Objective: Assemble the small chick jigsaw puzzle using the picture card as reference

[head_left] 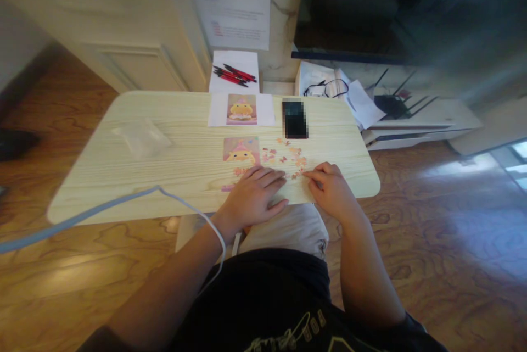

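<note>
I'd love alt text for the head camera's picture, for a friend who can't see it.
A person's left hand lies at the edge of a partly assembled cartoon jigsaw on a pale table, the right hand at loose pieces. Beyond are a similar picture on white paper and a dark pixelated rectangle; a translucent bag lies at left.

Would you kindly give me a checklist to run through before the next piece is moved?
1. Reference picture uncovered: ok, it lies beyond the puzzle.
2. Puzzle fully visible: not ok, the left hand hides its lower right.
3. Loose pieces within reach: ok, some lie by the right hand.
4. Right hand gripping a piece: cannot tell, too small.
5. Cord clear of the pieces: ok, it passes left of them.
</note>
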A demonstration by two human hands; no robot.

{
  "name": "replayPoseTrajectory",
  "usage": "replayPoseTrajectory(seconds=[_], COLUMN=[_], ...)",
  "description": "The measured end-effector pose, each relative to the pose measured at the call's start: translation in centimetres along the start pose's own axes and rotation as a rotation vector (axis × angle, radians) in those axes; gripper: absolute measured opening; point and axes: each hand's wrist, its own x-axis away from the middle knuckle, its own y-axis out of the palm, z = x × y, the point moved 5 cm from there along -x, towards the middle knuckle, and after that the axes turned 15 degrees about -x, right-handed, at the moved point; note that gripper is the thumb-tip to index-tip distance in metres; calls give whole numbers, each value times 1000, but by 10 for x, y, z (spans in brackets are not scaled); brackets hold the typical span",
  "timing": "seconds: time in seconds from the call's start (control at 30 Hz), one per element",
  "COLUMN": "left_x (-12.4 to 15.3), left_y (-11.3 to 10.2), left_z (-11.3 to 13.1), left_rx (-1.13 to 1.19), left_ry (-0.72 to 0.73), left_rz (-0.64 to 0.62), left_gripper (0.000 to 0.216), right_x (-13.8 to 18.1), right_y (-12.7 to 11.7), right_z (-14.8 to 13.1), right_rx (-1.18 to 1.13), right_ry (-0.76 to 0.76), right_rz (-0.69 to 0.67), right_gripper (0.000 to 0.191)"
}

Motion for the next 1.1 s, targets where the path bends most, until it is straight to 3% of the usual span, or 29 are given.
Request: replayPoseTrajectory(seconds=[0.2, 0.4, 0.67, 0.83, 0.97, 1.1], left_x=[4, 16, 51, 73, 81, 78], left_y=[-4, -16, -27, -30, -33, -32], left_z=[-4, -15, -57, -76, -79, -77], left_rx=[-4, -20, -27, -36, -6, 42], left_ry=[-17, -48, -172, -132, -66, -27], left_rz=[10, 32, 216, 336, 384, 321], left_gripper=[49, 39, 19, 10, 11, 22], right_x=[-21, -45, -51, -61, -79, -97], right_y=[-2, 10, 10, 17, 45, 77], right_z=[3, 14, 17, -7, -42, -68], right_rx=[45, 83, -18, -208, -317, -362], right_ry=[55, 154, 326, 259, 119, 43], right_rz=[144, 136, 146, 171, 20, -118], right_gripper=[33, 27, 13, 15, 19, 24])
